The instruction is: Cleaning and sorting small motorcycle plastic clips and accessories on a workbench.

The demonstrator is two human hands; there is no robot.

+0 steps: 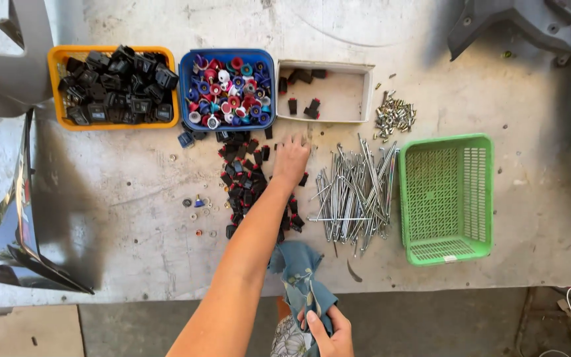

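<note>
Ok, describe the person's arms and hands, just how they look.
Both are bare. The left hand and forearm show no sleeve, glove, watch or ring. The right hand is ungloved too, with no ring visible. The blue flowered cloth at it looks loose, not a sleeve.

I see a yellow-orange tray (55, 79) of black parts, a blue tray (184, 89) of red, white, purple and teal caps, and a white tray (367, 92) with black-and-red pieces. On the grey, scuffed counter (133, 198) lie more black-and-red pieces (242, 182), silver rods (355, 192) and a green lattice basket (447, 198). The cloth (305, 284) is blue-grey with a pale floral print.
</note>
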